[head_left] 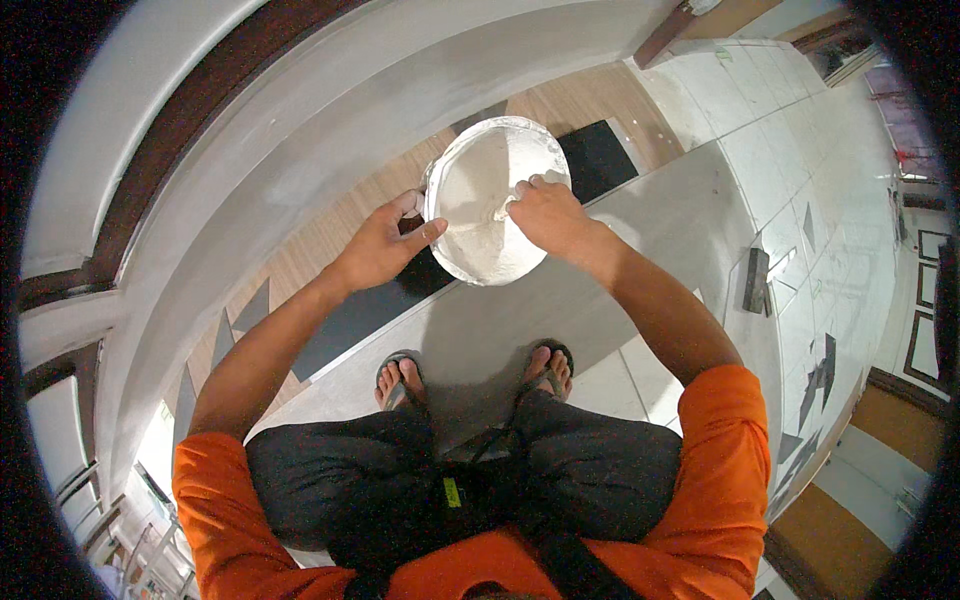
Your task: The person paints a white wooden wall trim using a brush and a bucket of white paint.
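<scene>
A round white bucket (490,262), its rim crusted with white residue, is tilted in front of me above the floor. Inside lies a pale, plaster-like material (472,185). My left hand (392,240) is closed on the left side of the rim, thumb over the edge and fingers outside. My right hand (548,212) reaches over the right part of the opening with its fingers curled. Something small and pale shows at those fingertips, but I cannot make out what it is.
Beneath the bucket are a black strip (345,325), wood-look boards (630,105) and grey floor tiles (690,215). A curved white wall (250,180) rises on the left. A dark block (756,280) lies at right, with dark scraps (818,378) beyond. My sandalled feet (402,380) stand below.
</scene>
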Tool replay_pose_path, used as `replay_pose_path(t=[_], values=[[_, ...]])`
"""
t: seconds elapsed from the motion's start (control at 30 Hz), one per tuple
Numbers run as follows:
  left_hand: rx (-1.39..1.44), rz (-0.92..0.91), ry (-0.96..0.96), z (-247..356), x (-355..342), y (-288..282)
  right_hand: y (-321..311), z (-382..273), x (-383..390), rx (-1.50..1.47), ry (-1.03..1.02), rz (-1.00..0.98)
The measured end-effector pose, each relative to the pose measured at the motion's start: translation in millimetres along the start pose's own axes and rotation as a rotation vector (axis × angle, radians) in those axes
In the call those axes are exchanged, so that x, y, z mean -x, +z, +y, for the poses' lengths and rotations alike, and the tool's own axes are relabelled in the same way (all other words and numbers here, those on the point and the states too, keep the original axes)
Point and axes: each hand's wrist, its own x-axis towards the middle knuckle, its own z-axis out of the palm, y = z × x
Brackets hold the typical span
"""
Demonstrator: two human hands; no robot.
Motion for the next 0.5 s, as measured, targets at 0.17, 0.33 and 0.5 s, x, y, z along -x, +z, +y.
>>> replay_pose_path(t=[0.17, 0.33, 0.5], values=[[-0.013, 0.069, 0.063, -12.1, 2.8, 5.3, -2.5, 16.1, 4.6, -0.034, -0.026, 0.027], [0.107, 0.058, -0.026, -20.3, 0.4, -12.8, -36.5, 45.4, 12.5, -0.513, 0.193, 0.029], [0.142, 0.072, -0.110, -22.7, -0.2, -33.6, -60.3, 46.4, 9.3, -0.669, 0.264, -0.060]])
